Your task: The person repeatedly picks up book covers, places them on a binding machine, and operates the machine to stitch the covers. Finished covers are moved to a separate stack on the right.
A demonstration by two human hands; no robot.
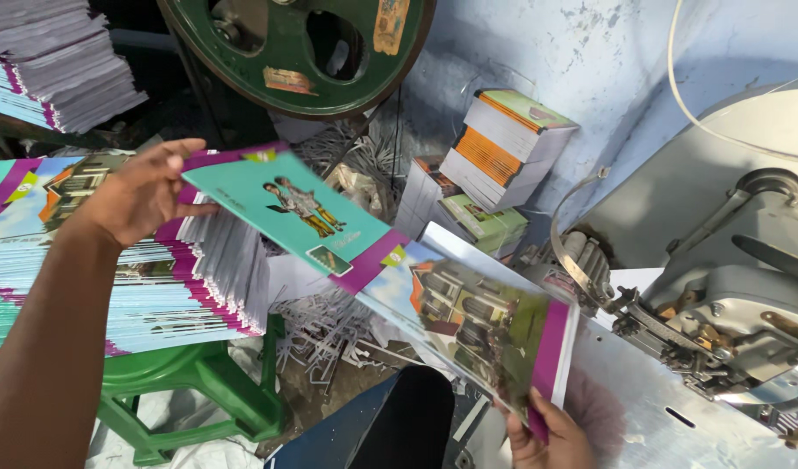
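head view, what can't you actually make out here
- Right hand: cut off by the bottom edge; the open booklet cover hides its fingers.
- Left hand: fingertips are tucked under the cover.
- Stitching machine: runs off the right edge, its small parts blurred.
- Green wheel: top is cut off by the upper edge.

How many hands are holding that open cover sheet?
2. The left hand grips the cover sheet at its teal upper-left end; the right hand holds its purple lower-right edge.
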